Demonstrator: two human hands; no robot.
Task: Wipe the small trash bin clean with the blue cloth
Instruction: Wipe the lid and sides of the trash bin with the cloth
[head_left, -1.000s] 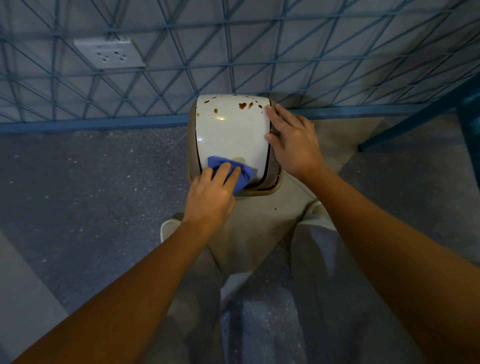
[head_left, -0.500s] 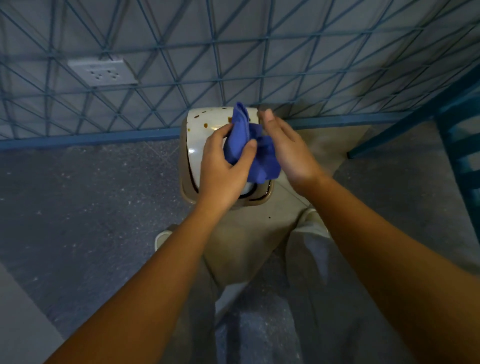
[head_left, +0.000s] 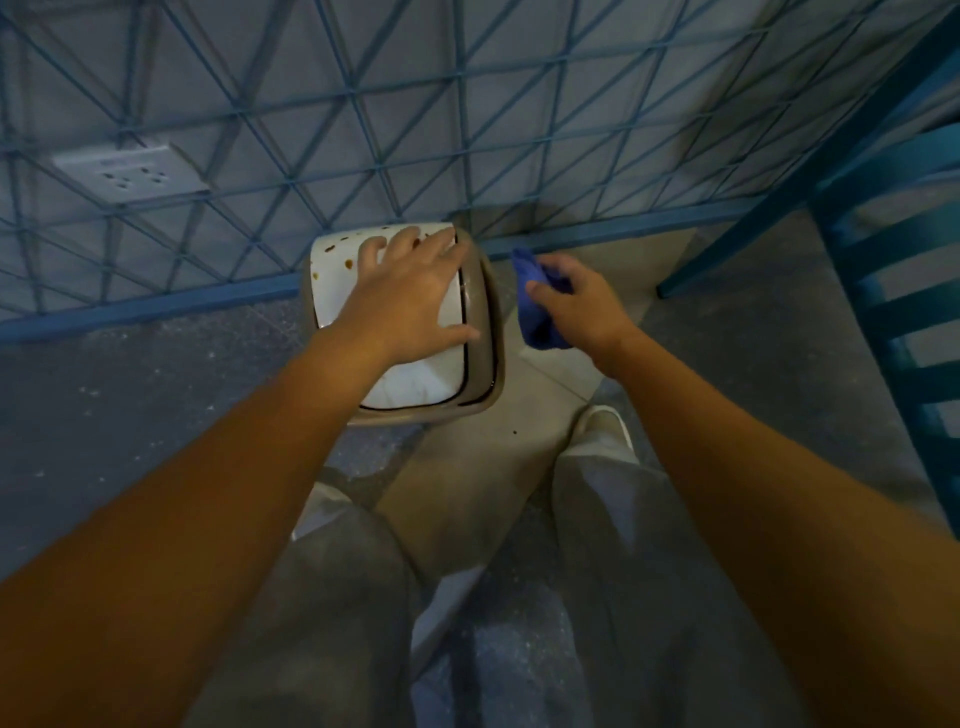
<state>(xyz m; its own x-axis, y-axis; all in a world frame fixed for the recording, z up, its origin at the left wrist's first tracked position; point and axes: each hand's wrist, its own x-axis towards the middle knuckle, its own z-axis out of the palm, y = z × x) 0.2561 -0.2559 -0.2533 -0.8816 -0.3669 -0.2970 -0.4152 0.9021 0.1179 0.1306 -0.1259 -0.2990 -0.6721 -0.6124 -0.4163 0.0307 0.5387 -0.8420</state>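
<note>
A wall socket (head_left: 132, 174) sits at the left behind the blue wire grid (head_left: 332, 111). The left hand (head_left: 410, 296) lies flat on the white lid (head_left: 415, 384) of the small trash bin (head_left: 484, 332), which stands on the floor (head_left: 130, 405) against the grid. Its grip is spread, with the fingertips by the brown stains (head_left: 347, 264). Just right of the bin and clear of it, the right hand (head_left: 582, 304) has its grip curled round the bunched blue cloth (head_left: 537, 325). Half a second ago both hands held the cloth over the lid, and a second ago the left hand wiped with it.

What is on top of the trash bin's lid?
The left hand lies flat on the lid; brown spots show beside it. Any stains under the palm are hidden. The blue cloth is off it.
</note>
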